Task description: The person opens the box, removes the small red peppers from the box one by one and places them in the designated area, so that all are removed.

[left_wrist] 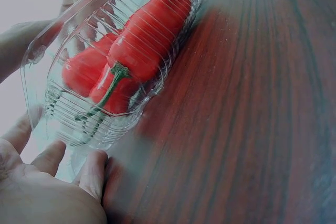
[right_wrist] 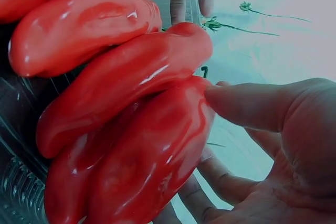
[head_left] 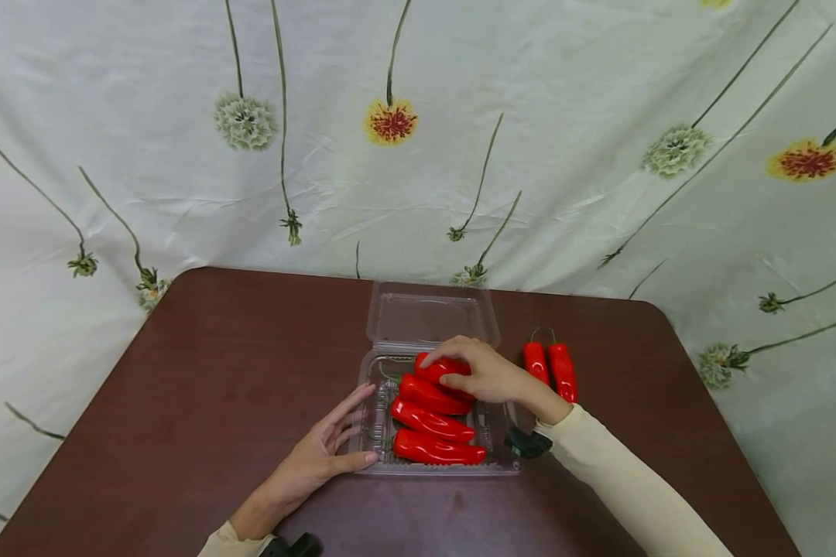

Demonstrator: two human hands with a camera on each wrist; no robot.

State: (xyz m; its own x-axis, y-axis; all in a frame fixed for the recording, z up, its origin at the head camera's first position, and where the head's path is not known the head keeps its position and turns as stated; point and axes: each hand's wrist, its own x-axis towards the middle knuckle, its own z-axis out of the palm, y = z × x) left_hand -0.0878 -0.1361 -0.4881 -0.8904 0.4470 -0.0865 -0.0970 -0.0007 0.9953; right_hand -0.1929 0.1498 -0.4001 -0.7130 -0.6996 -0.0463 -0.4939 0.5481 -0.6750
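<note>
Several glossy red peppers (head_left: 435, 449) lie side by side, crosswise, in a clear plastic clamshell box (head_left: 453, 469). My right hand (head_left: 484, 373) reaches over the box's far part and holds the farthest red pepper (right_wrist: 152, 156). The thumb presses on one end of it, and the fingers curve round its other side. Another pepper (right_wrist: 68, 187) lies partly hidden beneath the held one. At the box's left side is my left hand (head_left: 313, 452), its fingers spread and fairly straight, with fingertips at the rim. A green stem (left_wrist: 107, 93) shows through the clear wall in the left wrist view.
The box's clear lid (head_left: 432, 313) lies folded back on the far side. Two more red peppers (head_left: 562, 371) with stems rest on the brown table (head_left: 251, 348) to the right, behind my right forearm. A white cloth (head_left: 334, 170) with a flower print hangs behind the table.
</note>
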